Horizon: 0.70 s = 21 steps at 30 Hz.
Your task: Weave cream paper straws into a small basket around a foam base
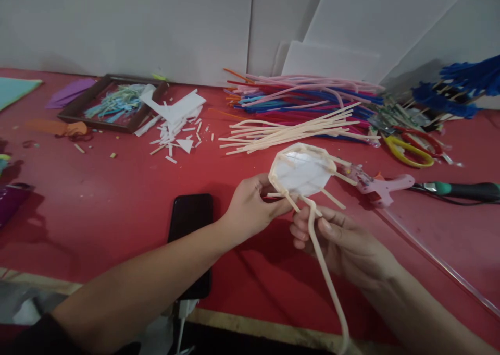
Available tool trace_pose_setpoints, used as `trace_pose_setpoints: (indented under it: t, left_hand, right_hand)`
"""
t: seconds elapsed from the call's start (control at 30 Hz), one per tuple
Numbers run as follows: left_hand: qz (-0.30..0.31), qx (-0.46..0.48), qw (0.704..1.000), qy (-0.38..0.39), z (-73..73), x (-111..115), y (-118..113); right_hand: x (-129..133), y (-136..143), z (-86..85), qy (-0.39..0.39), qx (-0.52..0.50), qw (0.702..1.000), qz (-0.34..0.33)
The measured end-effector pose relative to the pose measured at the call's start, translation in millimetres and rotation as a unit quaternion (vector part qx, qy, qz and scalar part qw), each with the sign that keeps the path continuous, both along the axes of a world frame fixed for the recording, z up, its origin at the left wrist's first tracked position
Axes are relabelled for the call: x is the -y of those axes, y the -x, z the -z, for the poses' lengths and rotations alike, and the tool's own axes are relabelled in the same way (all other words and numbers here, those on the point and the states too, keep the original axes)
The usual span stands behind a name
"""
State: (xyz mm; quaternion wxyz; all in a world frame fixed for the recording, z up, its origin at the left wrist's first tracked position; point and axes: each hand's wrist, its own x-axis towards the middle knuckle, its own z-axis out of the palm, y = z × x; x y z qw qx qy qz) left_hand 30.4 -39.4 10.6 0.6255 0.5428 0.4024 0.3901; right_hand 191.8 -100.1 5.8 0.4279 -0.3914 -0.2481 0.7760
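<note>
A round white disc (pixel 302 173) with a cream rim and several short cream stems sticking out is raised above the red table. My left hand (pixel 253 204) is closed on its lower left edge. My right hand (pixel 336 235) pinches a long cream pipe cleaner (pixel 324 271) just below the disc. The strip is bent near its top, where it meets the disc's lower edge, and its long end hangs down toward me. Whether that top end is fastened cannot be made out.
Cream pipe cleaners (pixel 289 133) lie before a coloured bundle (pixel 312 92). At right are yellow-handled scissors (pixel 410 152), a pink glue gun (pixel 385 187) and a green-black tool (pixel 461 190). A phone (pixel 191 219), white scraps (pixel 182 112) and a brown tray (pixel 113 127) are left.
</note>
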Motion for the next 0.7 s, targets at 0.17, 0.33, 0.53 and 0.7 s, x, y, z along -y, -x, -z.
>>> trace_pose_setpoints:
  t: [0.17, 0.33, 0.53, 0.7]
  left_hand:
    - [-0.005, -0.011, 1.0, -0.002, 0.7, -0.8, -0.1]
    - [0.011, 0.01, 1.0, -0.001, -0.2, -0.5, -0.6]
    - [0.016, 0.016, 1.0, 0.01, -2.0, 1.1, -0.5]
    - [0.024, -0.03, 0.999, -0.011, -3.0, 2.5, 0.3]
  right_hand:
    - [-2.3, 3.8, -6.3, 0.075, -0.052, 0.996, -0.018]
    - [-1.6, 1.3, -9.0, 0.071, -0.061, 0.993, -0.075]
    - [-3.5, -0.3, -8.3, 0.058, 0.018, 0.996, -0.063]
    - [-5.1, 2.5, -1.3, 0.039, 0.092, 0.995, 0.011]
